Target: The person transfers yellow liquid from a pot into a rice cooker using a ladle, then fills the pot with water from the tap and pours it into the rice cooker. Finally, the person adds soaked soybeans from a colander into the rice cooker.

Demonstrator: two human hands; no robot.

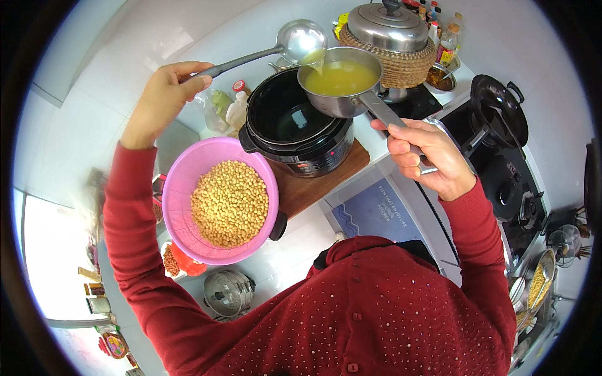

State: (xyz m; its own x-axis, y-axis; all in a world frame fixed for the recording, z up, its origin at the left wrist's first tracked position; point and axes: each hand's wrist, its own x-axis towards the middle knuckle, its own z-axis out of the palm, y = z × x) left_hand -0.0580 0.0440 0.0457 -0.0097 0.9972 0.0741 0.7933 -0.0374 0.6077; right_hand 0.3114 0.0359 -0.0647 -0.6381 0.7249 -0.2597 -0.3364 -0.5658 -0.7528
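My left hand (176,89) grips the dark handle of a metal ladle (301,41), raised at the upper middle. The tilted bowl lets yellowish liquid run into a small metal saucepan (333,104). My right hand (418,152) is closed around the saucepan's handle, and yellow liquid (341,79) stands in the pan. The saucepan is above the right rim of an open black electric cooker (312,162), whose dark inner pot holds little that I can make out. A pink plastic basket (176,192) with pale soaked beans (230,204) sits at the cooker's left.
The cooker stands on a wooden board (301,190). Behind are a lidded metal pot (388,28) in a woven holder (390,63) and several bottles (447,44). A black wok (498,110) rests on the stove at right. A glass-lidded pot (228,293) is low at left.
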